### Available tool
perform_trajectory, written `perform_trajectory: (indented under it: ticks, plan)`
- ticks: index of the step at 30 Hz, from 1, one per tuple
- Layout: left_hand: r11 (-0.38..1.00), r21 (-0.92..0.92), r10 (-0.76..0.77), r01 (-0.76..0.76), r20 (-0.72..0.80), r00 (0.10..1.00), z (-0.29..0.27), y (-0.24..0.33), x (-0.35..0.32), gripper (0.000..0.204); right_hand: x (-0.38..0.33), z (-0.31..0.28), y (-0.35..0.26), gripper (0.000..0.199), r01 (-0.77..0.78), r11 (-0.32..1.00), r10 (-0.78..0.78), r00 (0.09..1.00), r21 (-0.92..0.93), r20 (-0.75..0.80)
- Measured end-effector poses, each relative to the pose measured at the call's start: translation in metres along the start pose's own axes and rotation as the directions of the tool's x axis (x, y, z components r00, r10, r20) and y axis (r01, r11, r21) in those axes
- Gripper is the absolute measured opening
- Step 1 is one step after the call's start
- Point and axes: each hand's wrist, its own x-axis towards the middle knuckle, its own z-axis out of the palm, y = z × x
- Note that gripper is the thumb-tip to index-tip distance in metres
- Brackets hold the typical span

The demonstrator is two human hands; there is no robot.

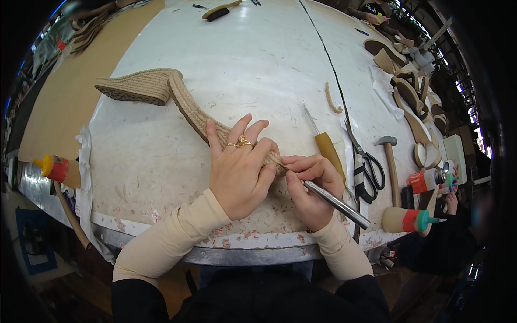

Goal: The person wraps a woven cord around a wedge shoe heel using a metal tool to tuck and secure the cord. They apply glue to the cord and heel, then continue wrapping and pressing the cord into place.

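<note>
A woven jute shoe sole with a block heel (161, 91) lies on its side on the white worktable (242, 64), heel toward the far left. My left hand (239, 172), wearing a gold ring, presses down on the sole's front end. My right hand (309, 191) grips a silver metal-handled tool (336, 204) like a pen, its tip hidden against the sole's edge beside my left fingers.
To the right lie a wooden-handled awl (327, 148), scissors (366, 164), a hammer (390, 161), glue bottles (409, 219) and a stack of soles (412, 91). A brush (218, 11) sits at the far edge. A red-and-yellow bottle (54, 168) stands at the left.
</note>
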Motion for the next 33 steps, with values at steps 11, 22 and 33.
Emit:
perform_trajectory:
  ticks: [11, 22, 33]
  plan:
    - [1.000, -0.008, -0.003, 0.002, -0.003, 1.000, 0.001, 0.000, 0.000, 0.019, 0.004, 0.001, -0.009, 0.018, 0.277, 0.915, -0.245, 0.959, -0.293, 0.142]
    - [0.962, -0.228, 0.116, -0.150, -0.158, 0.981, -0.009, -0.004, 0.005, 0.011, 0.005, -0.011, -0.001, 0.017, -0.168, 0.935, 0.172, 0.985, 0.313, 0.015]
    - [0.905, -0.372, 0.176, -0.207, -0.116, 0.977, -0.007, -0.008, 0.012, 0.010, 0.004, -0.013, -0.007, 0.017, -0.200, 0.856, 0.207, 0.978, 0.476, 0.038]
